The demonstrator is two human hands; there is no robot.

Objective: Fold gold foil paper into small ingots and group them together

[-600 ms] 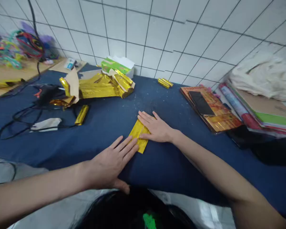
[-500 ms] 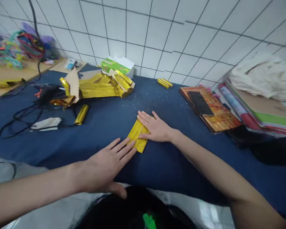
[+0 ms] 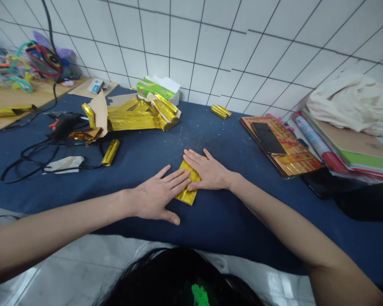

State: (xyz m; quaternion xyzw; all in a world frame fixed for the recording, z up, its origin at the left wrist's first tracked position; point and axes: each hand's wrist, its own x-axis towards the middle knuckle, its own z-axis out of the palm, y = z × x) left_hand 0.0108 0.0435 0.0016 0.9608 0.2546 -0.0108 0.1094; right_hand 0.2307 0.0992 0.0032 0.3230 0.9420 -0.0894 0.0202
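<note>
A folded piece of shiny gold foil paper [image 3: 188,197] lies flat on the dark blue tablecloth in front of me. My right hand [image 3: 209,172] rests flat over its upper right part, fingers stretched out. Over its left side lie the fingertips of my left hand [image 3: 158,193], which is open with the thumb spread toward me. Both hands cover much of the paper, so its full outline is hidden.
Crumpled gold foil [image 3: 130,119] lies at the back left, near a black glue gun [image 3: 64,123] with its looped cord. Small gold rolls [image 3: 110,152] sit nearby. Rightward are a phone [image 3: 268,138] on an orange-gold panel [image 3: 301,163] and stacked papers [image 3: 367,148].
My left hand has moved up and a little to the right, with its fingers further over the gold paper. My right hand has stayed in place.
</note>
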